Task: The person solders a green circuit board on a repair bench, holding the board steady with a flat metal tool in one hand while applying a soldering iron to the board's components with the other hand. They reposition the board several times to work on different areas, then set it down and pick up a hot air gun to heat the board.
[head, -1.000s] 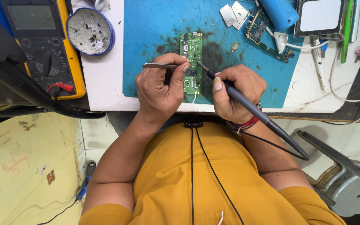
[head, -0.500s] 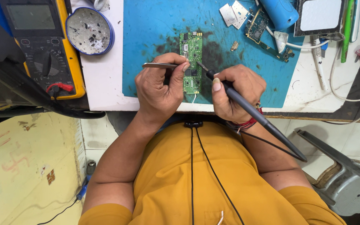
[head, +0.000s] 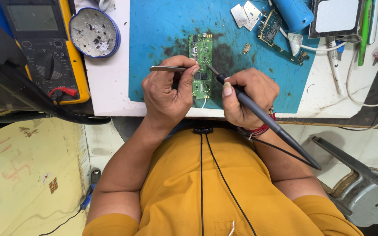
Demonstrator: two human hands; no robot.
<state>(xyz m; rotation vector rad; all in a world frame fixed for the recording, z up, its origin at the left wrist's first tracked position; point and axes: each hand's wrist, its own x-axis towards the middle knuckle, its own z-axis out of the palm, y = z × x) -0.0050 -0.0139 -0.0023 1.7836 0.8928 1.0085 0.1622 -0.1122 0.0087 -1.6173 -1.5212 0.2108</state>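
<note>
Green circuit board [head: 202, 65] lies lengthwise on the blue work mat [head: 162, 35], near the mat's front edge, right between my two hands.

My left hand [head: 169, 89] is closed around a pair of metal tweezers [head: 171, 68], pinched between thumb and fingers. The tweezers lie level, their points at the board's left edge, about midway along it. The heel of that hand rests at the bench's front edge.

My right hand [head: 248, 94] is wrapped around the black handle of a soldering iron [head: 263, 116], held like a pen. The tip slants up and left and meets the board on its right side, just beside the tweezer points. The handle runs back past my wrist, cable trailing off it.

Around the work: a yellow multimeter [head: 44, 48] at the far left, a round blue-rimmed tin [head: 93, 32] with dark specks beside it. Upper right of the mat holds a second small circuit board [head: 270, 26], two metal shield plates [head: 246, 13] and a blue cylinder [head: 294, 13]. A grey metal stool [head: 364, 192] stands on the floor at right.
</note>
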